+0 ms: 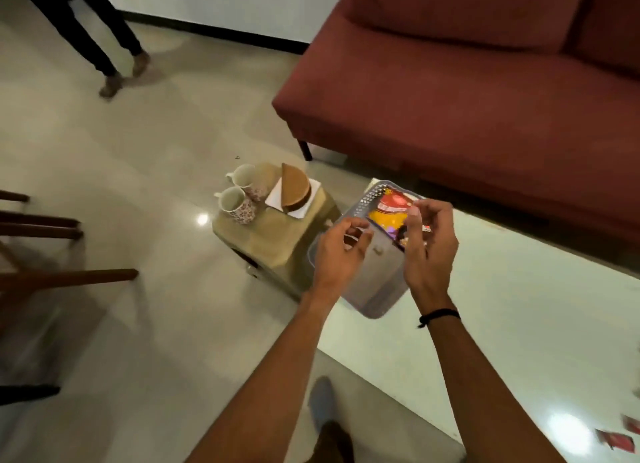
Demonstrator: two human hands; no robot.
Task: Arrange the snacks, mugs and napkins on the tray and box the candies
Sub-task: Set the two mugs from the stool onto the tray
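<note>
A grey plastic tray point(374, 282) sits on the near-left corner of the glass table point(519, 324). A red and orange snack packet point(388, 216) lies in its far half. My right hand point(429, 244) hovers over the tray, with thumb and forefinger pinched on the packet's right edge. Over the tray's left rim, my left hand point(341, 246) holds nothing, its fingers curled and apart. Two flowered white mugs point(242, 176) point(233, 202) stand on a low stool point(294, 244) to the left, beside white napkins point(277, 194) under a brown round box point(294, 188). Red candy wrappers point(614, 440) lie at the table's near right.
A dark red sofa point(450, 98) runs behind the table. Wooden chair legs point(69, 275) stick in from the left. Another person's legs point(104, 29) are at the top left on the tiled floor. My foot point(325, 403) is by the table's edge.
</note>
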